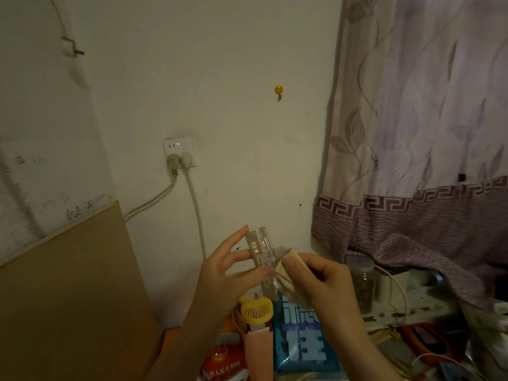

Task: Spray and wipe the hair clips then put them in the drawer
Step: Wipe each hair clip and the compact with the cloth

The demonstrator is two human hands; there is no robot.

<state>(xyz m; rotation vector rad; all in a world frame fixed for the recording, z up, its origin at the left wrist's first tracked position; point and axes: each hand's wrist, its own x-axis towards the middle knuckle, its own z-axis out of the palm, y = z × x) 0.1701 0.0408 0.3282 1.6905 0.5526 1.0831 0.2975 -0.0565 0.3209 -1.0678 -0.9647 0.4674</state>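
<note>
I hold a clear, pale plastic hair clip [259, 248] up in front of the wall, its long body nearly upright. My left hand [228, 273] pinches it, thumb at the clip's lower part and fingers behind it. My right hand [316, 279] pinches a small beige cloth [288, 270] folded against the clip's right side, thumb on top of the cloth. No spray bottle or drawer is in view.
Below my hands stand a yellow mini fan [257, 310], a blue packet with white characters [302, 342] and a red-orange bag [225, 358]. A brown board [68, 298] leans at left. At right are a jar [362, 281], cables and a hanging curtain [426, 160].
</note>
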